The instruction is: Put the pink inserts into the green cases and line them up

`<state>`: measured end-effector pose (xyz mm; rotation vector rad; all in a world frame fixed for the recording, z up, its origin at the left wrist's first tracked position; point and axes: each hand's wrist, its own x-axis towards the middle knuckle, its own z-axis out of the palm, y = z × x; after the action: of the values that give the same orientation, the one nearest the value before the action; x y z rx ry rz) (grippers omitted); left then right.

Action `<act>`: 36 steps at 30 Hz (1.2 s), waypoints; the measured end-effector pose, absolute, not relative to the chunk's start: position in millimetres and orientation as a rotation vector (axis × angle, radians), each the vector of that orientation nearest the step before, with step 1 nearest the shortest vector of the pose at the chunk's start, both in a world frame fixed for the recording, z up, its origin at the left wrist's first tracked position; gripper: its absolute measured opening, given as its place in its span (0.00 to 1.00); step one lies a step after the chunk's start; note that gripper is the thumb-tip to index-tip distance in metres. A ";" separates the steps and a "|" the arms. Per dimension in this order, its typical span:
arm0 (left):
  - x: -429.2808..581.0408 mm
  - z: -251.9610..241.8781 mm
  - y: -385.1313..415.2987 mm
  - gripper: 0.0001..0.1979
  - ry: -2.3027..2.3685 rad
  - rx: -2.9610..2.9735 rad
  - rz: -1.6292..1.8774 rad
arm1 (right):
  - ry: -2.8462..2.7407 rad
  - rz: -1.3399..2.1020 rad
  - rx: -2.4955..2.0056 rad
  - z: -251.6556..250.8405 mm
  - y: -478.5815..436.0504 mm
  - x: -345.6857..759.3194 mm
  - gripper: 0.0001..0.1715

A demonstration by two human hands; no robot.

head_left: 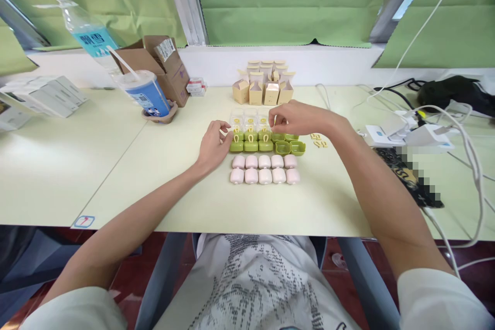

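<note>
My left hand [215, 145] rests at the left end of the rows of small green cases [251, 146], fingers loosely curved and apart, fingertips at the nearest case. Over the right part of these rows, my right hand [292, 117] is bent down with its fingers pinched together; whatever is between them is hidden. Behind the green cases, clear lids [250, 119] with yellow marks stand raised. Open green cases [297, 148] lie at the right end. Nearer to me are two rows of pale pink cases [265, 176]. Small yellow pieces [319, 144] lie right of the cases.
Small open cardboard boxes [257, 88] stand by the wall. A blue cup [149, 95] with a straw, a water bottle [91, 36] and a brown carton [170, 69] are at the left. Chargers [417, 134], white cables [474, 165] and a black patterned pouch [410, 178] lie at the right.
</note>
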<state>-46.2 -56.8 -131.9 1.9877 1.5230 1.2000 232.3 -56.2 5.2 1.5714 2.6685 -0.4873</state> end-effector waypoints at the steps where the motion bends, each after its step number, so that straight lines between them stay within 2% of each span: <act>1: -46.2 -131.4 -56.5 0.06 1.532 1.979 1.204 | 2.676 -0.461 1.615 9.3 -55.9 237.8 0.04; 6: -49.3 -133.2 -51.1 0.06 1.563 1.911 1.264 | 2.597 -0.306 1.899 8.2 -40.4 291.7 0.07; 11: -56.9 -145.2 -33.1 0.08 1.478 1.653 1.340 | 2.196 -0.160 2.239 -40.9 -34.1 346.1 0.12; 16: -56.3 -156.1 -16.9 0.05 1.502 1.480 1.345 | 2.269 -0.224 2.225 -99.3 -62.1 354.5 0.30; 22: -54.6 -163.5 -10.2 0.06 1.500 1.485 1.375 | 2.349 -0.178 2.387 -125.4 -77.5 357.0 0.40; 25: -56.3 -166.9 -6.6 0.05 1.483 1.476 1.412 | 2.341 -0.174 2.395 -119.4 -80.1 361.2 0.35; 29: -58.3 -164.4 -5.1 0.05 1.469 1.471 1.432 | 2.346 0.040 2.455 -109.0 -89.1 348.2 0.24; 32: -58.5 -160.6 -7.1 0.05 1.479 1.458 1.417 | 2.623 0.079 2.406 -106.1 -96.3 326.6 0.23; 36: -57.9 -160.4 -10.4 0.05 1.477 1.499 1.397 | 3.107 0.067 2.017 -106.1 -98.5 298.7 0.24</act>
<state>-57.9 -10.4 -160.4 1.4990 1.4774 1.3969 298.7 -98.5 -106.1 2.0166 3.1066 0.0667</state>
